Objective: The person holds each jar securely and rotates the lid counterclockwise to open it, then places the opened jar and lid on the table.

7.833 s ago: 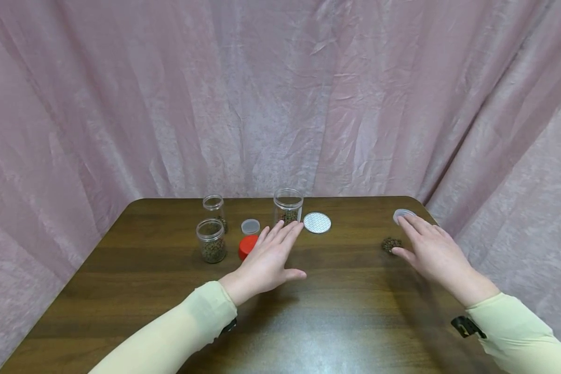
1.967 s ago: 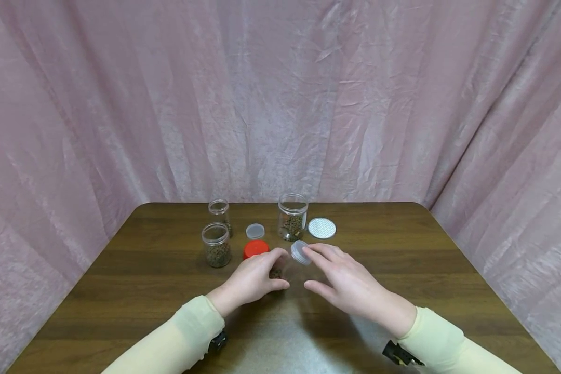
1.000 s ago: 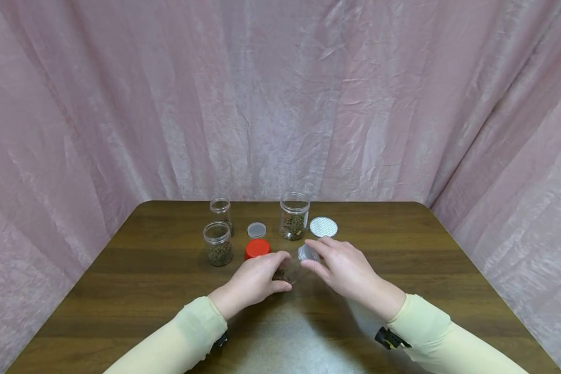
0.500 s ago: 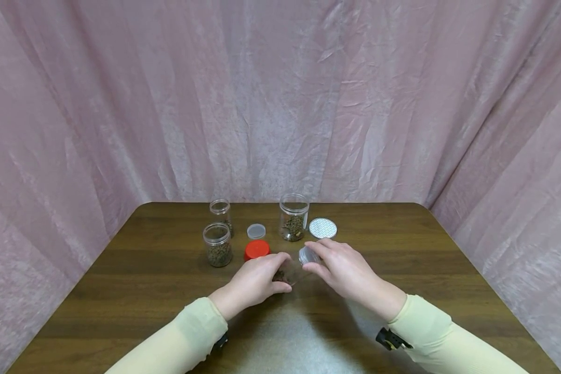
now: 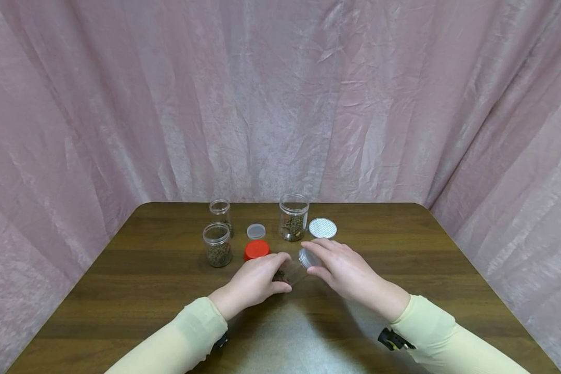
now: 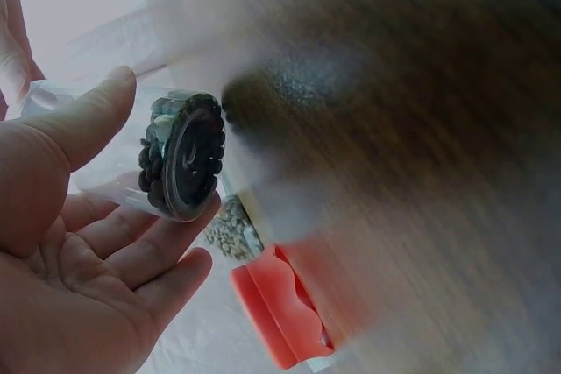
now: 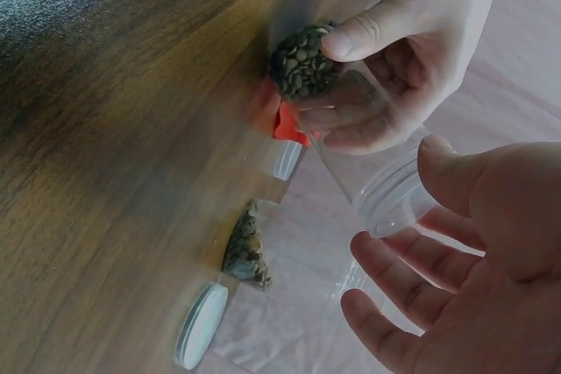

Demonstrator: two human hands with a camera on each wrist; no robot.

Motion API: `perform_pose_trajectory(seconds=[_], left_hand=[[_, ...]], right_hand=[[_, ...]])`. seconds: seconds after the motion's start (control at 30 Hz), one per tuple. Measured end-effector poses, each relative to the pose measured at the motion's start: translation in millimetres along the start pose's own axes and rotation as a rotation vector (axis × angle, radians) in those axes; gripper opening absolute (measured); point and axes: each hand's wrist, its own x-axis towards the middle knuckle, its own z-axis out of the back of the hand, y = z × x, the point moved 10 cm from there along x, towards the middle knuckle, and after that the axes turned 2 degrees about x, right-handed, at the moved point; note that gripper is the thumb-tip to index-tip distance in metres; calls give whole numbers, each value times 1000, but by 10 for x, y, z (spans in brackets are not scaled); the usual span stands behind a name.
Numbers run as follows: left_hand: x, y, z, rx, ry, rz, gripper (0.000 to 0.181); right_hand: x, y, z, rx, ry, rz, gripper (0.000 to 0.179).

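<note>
In the middle of the table, my left hand [image 5: 252, 280] grips a clear plastic jar [image 7: 342, 159] near its base. The jar is tilted, its lidded end up and toward my right hand. Small brown pellets lie at its bottom, also seen through the jar [image 6: 180, 159] in the left wrist view. My right hand [image 5: 348, 272] has its thumb and fingers around the clear lid [image 5: 308, 258] on the jar's upper end. The right wrist view shows the thumb on the lid's rim [image 7: 390, 194] and the fingers curled on the other side. Just behind my left hand sits a red lid [image 5: 257, 249].
Two open clear jars stand at the left, a nearer jar [image 5: 217, 253] and a farther jar [image 5: 221, 210], both with brown pellets. Behind the hands is a larger open jar [image 5: 293, 226]. Near it lie a greyish lid [image 5: 256, 230] and a white patterned lid [image 5: 323, 228].
The lidded jar has come from the table's right side to the middle, into my left hand. My right hand has settled around its lid; lately the fingers have shifted slightly on it.
</note>
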Motion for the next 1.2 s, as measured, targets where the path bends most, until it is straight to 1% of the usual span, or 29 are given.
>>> perform_pose_trajectory(seconds=[0.2,0.3,0.37,0.47,0.6,0.73,0.87,1.2], left_hand=[[0,7,3,-1,-5,2,50],[-8,14,-2,-3,-6,4,50],[-11,14,-2,-3,-8,2,50],[-12,17,-7,1,-8,3,51],[-13,20,-16,4,-3,6,51],[-12,25,-17,-3,-6,3,51],[-7,28,-17,-8,-2,3,51],[-10,28,-20,9,2,8,52]], right_hand=[[-1,19,9,25,-9,23,56],[-1,18,4,43,-6,15,58],[4,9,4,53,-5,-4,60],[15,-6,24,30,-24,-41,60],[29,-40,63,-38,-64,-97,56],[38,-67,56,-52,-63,-124,49],[34,-66,32,-37,-52,-116,45],[8,-3,47,-23,-66,-40,42]])
